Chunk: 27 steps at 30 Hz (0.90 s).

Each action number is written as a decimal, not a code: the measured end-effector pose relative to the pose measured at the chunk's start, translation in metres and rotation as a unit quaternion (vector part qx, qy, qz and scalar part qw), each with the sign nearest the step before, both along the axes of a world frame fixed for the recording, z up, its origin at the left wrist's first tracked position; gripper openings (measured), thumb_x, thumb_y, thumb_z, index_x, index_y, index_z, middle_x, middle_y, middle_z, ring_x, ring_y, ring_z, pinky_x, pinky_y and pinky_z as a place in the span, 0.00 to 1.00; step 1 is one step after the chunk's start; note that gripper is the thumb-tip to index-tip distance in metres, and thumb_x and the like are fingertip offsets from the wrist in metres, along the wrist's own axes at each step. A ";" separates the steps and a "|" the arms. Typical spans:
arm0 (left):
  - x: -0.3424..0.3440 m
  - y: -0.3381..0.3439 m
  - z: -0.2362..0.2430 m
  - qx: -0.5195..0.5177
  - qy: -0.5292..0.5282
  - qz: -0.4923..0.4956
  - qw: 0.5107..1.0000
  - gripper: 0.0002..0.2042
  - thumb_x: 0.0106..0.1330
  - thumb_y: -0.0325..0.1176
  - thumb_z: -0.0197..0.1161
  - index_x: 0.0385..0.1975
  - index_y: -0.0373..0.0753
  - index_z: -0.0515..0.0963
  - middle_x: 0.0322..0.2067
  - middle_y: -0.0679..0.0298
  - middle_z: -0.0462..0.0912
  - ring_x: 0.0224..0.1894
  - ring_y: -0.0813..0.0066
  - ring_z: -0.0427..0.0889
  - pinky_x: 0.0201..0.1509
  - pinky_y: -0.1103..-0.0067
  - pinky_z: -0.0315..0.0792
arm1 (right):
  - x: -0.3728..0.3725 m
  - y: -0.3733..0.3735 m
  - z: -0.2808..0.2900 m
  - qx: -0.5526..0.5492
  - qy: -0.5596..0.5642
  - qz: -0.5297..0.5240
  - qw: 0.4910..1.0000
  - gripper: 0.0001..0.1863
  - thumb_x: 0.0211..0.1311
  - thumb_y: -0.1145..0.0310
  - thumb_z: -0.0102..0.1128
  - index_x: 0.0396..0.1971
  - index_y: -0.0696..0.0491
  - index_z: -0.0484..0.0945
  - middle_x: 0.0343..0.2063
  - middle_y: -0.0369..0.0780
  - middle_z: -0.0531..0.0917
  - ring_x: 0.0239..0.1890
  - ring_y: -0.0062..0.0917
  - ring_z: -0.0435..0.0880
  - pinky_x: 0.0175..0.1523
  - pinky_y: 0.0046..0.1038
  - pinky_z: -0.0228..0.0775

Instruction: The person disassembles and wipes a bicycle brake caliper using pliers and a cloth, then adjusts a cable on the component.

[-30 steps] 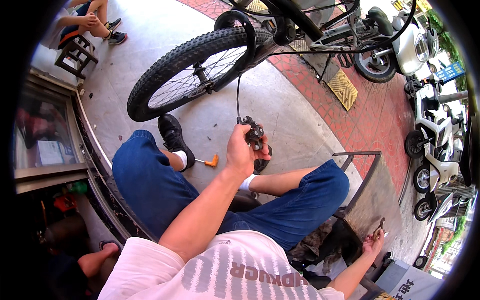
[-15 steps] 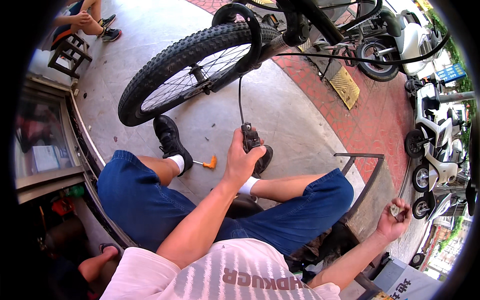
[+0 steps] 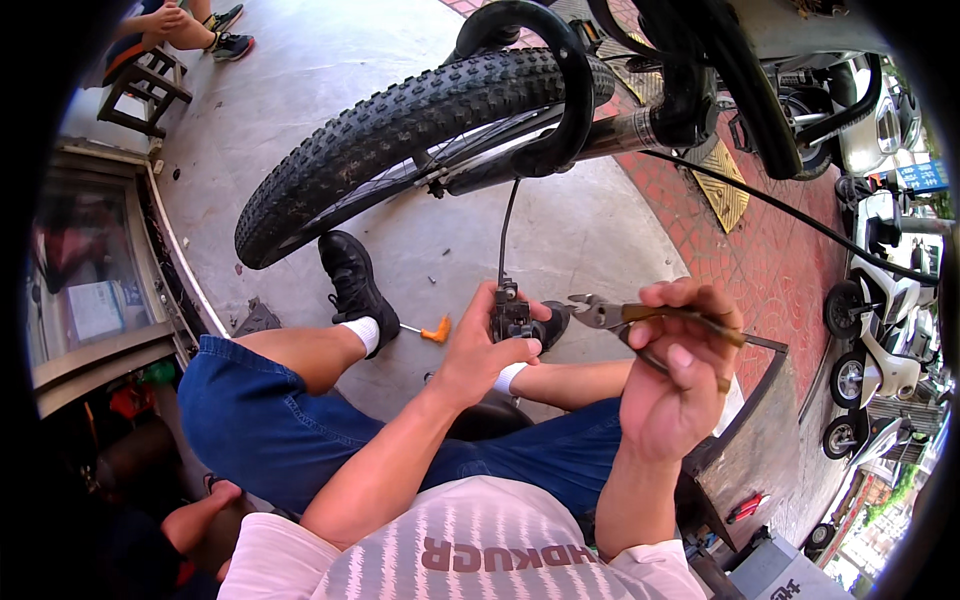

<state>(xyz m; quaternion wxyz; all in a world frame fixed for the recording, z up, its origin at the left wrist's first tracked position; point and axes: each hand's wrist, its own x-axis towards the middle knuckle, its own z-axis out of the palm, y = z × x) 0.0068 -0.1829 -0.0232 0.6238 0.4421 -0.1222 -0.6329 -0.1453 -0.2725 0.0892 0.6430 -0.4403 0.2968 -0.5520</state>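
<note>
My left hand (image 3: 470, 360) is closed around a small black brake caliper (image 3: 511, 318), thumb across its lower end. A thin black brake hose (image 3: 507, 225) runs from the caliper up toward the bicycle fork (image 3: 560, 150). Close by on the right, my right hand (image 3: 675, 400) grips brownish-handled pliers (image 3: 640, 313). Their metal jaws point left at the caliper, with a small gap between. Beyond both hands, the bicycle's front wheel (image 3: 370, 140) leans with its knobbly tyre toward me.
An orange-handled tool (image 3: 435, 330) lies on the floor by my left shoe (image 3: 350, 290). A wooden stool (image 3: 145, 95) and a seated person's legs are at far left. Scooters (image 3: 880, 350) line the right side. A red-handled tool (image 3: 748, 507) lies on a surface lower right.
My right hand has come in from the far right, bringing the pliers beside the caliper. My left hand still holds the caliper, a little lower. The wheel and fork appear larger and turned.
</note>
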 end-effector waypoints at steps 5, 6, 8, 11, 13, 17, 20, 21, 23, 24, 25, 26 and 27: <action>0.013 0.000 -0.006 -0.006 0.017 -0.036 0.999 0.27 0.55 0.22 0.72 0.54 0.40 0.68 0.48 0.58 0.81 0.44 0.74 0.82 0.47 0.76 0.81 | 0.016 0.014 -0.003 -0.011 0.030 0.034 0.999 0.26 0.59 0.74 0.57 0.59 0.62 0.70 0.53 0.55 0.79 0.55 0.39 0.83 0.50 0.30 0.76; 0.015 0.000 -0.007 -0.007 0.021 -0.042 0.999 0.27 0.56 0.23 0.73 0.54 0.40 0.67 0.48 0.59 0.81 0.45 0.75 0.82 0.48 0.77 0.81 | 0.018 0.016 -0.002 -0.011 0.039 0.041 0.998 0.25 0.60 0.74 0.57 0.59 0.62 0.70 0.53 0.54 0.79 0.55 0.39 0.83 0.50 0.30 0.75; 0.018 0.000 -0.008 -0.018 -0.007 -0.053 0.998 0.28 0.56 0.23 0.73 0.55 0.40 0.67 0.47 0.60 0.80 0.44 0.75 0.82 0.47 0.77 0.81 | 0.024 0.020 0.000 -0.016 0.064 0.037 0.997 0.25 0.62 0.70 0.58 0.59 0.61 0.71 0.52 0.53 0.80 0.55 0.39 0.83 0.54 0.32 0.75; 0.020 0.001 -0.007 -0.015 0.016 -0.070 0.997 0.28 0.56 0.24 0.74 0.55 0.39 0.67 0.46 0.61 0.79 0.43 0.75 0.82 0.47 0.77 0.81 | 0.031 0.023 0.000 -0.009 0.089 0.024 0.996 0.26 0.62 0.68 0.60 0.58 0.62 0.71 0.50 0.51 0.81 0.53 0.40 0.84 0.56 0.35 0.77; 0.021 0.002 -0.004 -0.001 0.047 -0.076 0.996 0.28 0.55 0.23 0.74 0.55 0.39 0.67 0.46 0.61 0.79 0.43 0.75 0.82 0.47 0.76 0.81 | 0.035 0.025 0.004 0.009 0.102 0.024 0.994 0.26 0.62 0.68 0.60 0.59 0.62 0.71 0.49 0.51 0.81 0.53 0.39 0.83 0.58 0.37 0.76; 0.023 0.002 0.002 0.019 0.076 -0.072 0.994 0.28 0.53 0.22 0.74 0.53 0.39 0.68 0.46 0.63 0.79 0.45 0.74 0.83 0.48 0.75 0.81 | 0.039 0.027 -0.001 0.018 0.109 0.025 0.994 0.27 0.62 0.68 0.60 0.60 0.62 0.71 0.47 0.49 0.81 0.52 0.37 0.82 0.59 0.37 0.75; 0.021 0.003 -0.004 0.008 0.053 -0.063 0.997 0.28 0.53 0.22 0.74 0.54 0.39 0.68 0.46 0.63 0.80 0.45 0.74 0.82 0.48 0.75 0.81 | 0.041 0.029 -0.002 0.013 0.120 0.030 0.992 0.26 0.62 0.68 0.60 0.60 0.62 0.72 0.46 0.48 0.81 0.50 0.36 0.81 0.59 0.36 0.74; 0.021 0.003 -0.006 0.002 0.040 -0.060 0.997 0.28 0.53 0.21 0.74 0.54 0.40 0.68 0.46 0.63 0.80 0.46 0.74 0.82 0.48 0.75 0.81 | 0.042 0.030 -0.001 0.013 0.121 0.032 0.992 0.26 0.62 0.68 0.60 0.60 0.62 0.73 0.46 0.48 0.81 0.50 0.35 0.81 0.59 0.36 0.73; 0.018 0.004 -0.007 0.004 0.040 -0.050 0.998 0.28 0.54 0.21 0.75 0.54 0.40 0.69 0.46 0.64 0.80 0.46 0.75 0.82 0.49 0.76 0.80 | 0.045 0.033 -0.001 0.012 0.117 0.044 0.992 0.26 0.62 0.69 0.59 0.60 0.62 0.72 0.47 0.47 0.81 0.50 0.33 0.80 0.58 0.33 0.71; 0.017 0.004 -0.007 0.004 0.039 -0.045 0.998 0.28 0.54 0.21 0.75 0.54 0.40 0.69 0.46 0.64 0.80 0.46 0.75 0.82 0.49 0.77 0.79 | 0.046 0.034 -0.002 0.012 0.111 0.052 0.992 0.26 0.62 0.70 0.59 0.60 0.62 0.72 0.48 0.46 0.80 0.51 0.31 0.80 0.58 0.31 0.69; 0.017 0.004 -0.008 0.002 0.040 -0.043 0.998 0.28 0.54 0.21 0.75 0.54 0.41 0.69 0.45 0.65 0.80 0.46 0.76 0.82 0.49 0.77 0.79 | 0.046 0.035 -0.003 0.012 0.105 0.060 0.993 0.26 0.62 0.71 0.58 0.61 0.62 0.72 0.49 0.45 0.80 0.51 0.29 0.79 0.58 0.28 0.67; 0.016 0.004 -0.009 0.000 0.041 -0.041 0.998 0.28 0.55 0.21 0.75 0.54 0.41 0.69 0.45 0.65 0.80 0.46 0.76 0.82 0.49 0.78 0.78 | 0.048 0.037 -0.004 0.008 0.111 0.054 0.992 0.26 0.62 0.70 0.59 0.60 0.62 0.72 0.47 0.45 0.80 0.51 0.31 0.79 0.58 0.31 0.69; 0.016 0.004 -0.009 -0.003 0.042 -0.039 0.998 0.28 0.55 0.21 0.75 0.54 0.41 0.69 0.45 0.66 0.80 0.46 0.76 0.82 0.49 0.79 0.78 | 0.049 0.038 -0.005 0.004 0.116 0.048 0.992 0.26 0.62 0.69 0.59 0.60 0.62 0.73 0.45 0.46 0.80 0.50 0.32 0.79 0.59 0.33 0.71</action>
